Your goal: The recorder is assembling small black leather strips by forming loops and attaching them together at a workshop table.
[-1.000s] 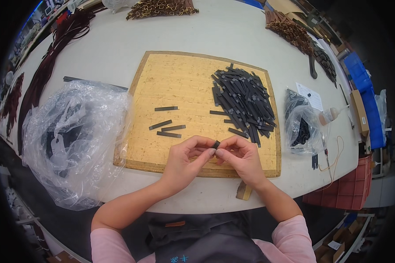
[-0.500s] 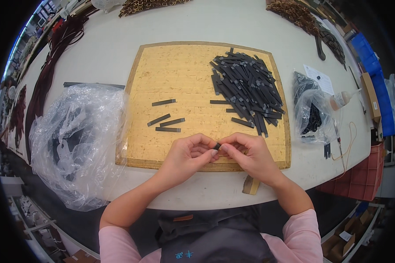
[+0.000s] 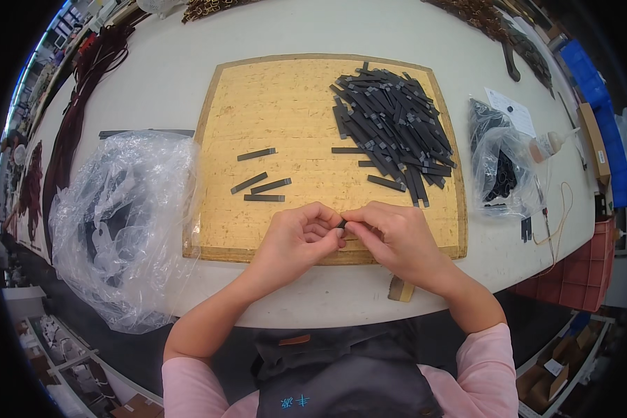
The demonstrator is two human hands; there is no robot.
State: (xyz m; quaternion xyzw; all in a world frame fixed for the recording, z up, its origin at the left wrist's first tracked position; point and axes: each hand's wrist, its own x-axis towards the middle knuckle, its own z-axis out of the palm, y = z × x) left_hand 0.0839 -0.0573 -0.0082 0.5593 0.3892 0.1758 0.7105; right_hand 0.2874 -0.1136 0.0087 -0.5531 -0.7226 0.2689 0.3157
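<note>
The strip [image 3: 341, 223] is pinched between the two hands, over the near edge of the board [image 3: 272, 97]. The left hand [image 3: 294, 233] grips it from 9 o'clock and the right hand [image 3: 400, 237] from 3 o'clock, each with thumb and forefinger closed on it. Only a short dark bit shows between the fingertips, so its long axis cannot be told.

Seen from the fingers, with 12 o'clock pointing away from the person, the loose strips [image 3: 270, 186] lie apart at 10 o'clock, four of them on the board. The lowest runs from 9 to 3 o'clock; the other three tilt up toward 2 or 3. The left hand is the nearer one to these.

The pile [image 3: 393, 125] of black strips is heaped at 1 o'clock, its lengths pointing many ways, though a good number run from 11 to 5. The right hand is nearer to it.

On the counter [image 3: 258, 299], a big bag [image 3: 129, 237] sits at 9 o'clock and a small bag [image 3: 505, 174] between 2 and 3.
</note>
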